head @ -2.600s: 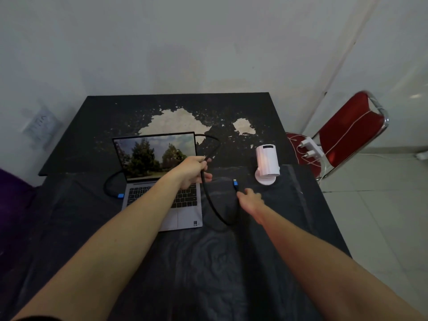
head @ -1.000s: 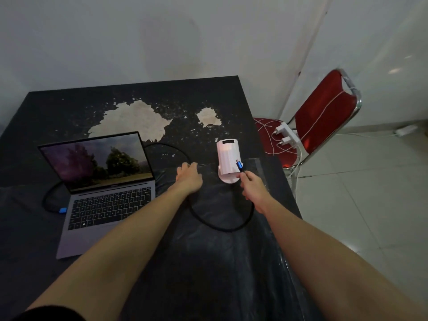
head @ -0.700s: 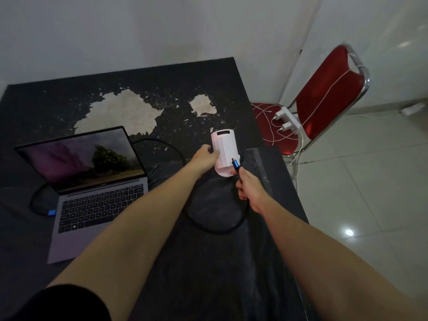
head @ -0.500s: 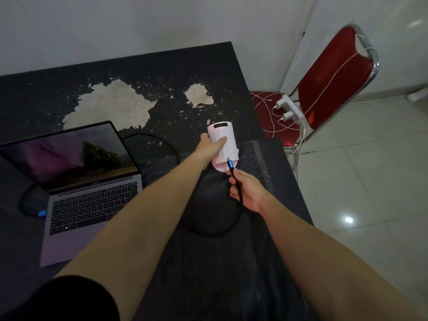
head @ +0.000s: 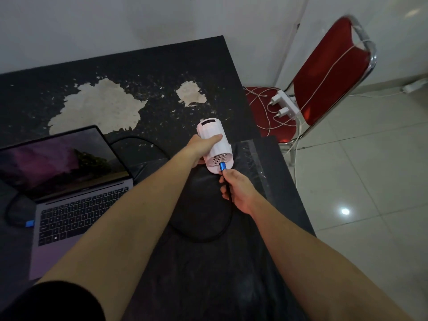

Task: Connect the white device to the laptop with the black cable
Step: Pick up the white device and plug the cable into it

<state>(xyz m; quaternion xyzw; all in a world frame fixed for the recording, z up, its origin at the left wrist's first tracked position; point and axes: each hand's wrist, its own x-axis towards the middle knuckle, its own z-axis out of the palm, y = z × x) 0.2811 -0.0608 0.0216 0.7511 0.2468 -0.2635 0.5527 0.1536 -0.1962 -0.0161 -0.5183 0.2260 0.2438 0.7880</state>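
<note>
I have my left hand (head: 202, 147) wrapped around the white ribbed plastic device (head: 214, 141), fingers closed across its body, tipping it back so its perforated rear face and round base turn toward me, above the right side of the dark worn table (head: 162, 72). My right hand (head: 238, 189) is closed in a pinch on the black rubber cable (head: 228, 218) just behind its blue metal plug (head: 222, 166), and the plug tip sits right at the grille area low on the device's back — touching it, as far as I can see, though I cannot tell whether it is seated in a port or only resting at the opening.

The cable loops from my right hand down across the dark cloth, swings under my left forearm and runs behind the open silver laptop (head: 69, 200) to its left edge, where a second blue connector (head: 29, 224) lies against the laptop's side — it looks plugged in, but I can't confirm it from here.

So I judge this to be the device-end insertion, the closing step of the job. The next move calls for a straight push along the plug's axis while my left hand braces the device against it; if it resists, I should realign the plug instead of forcing it
</note>
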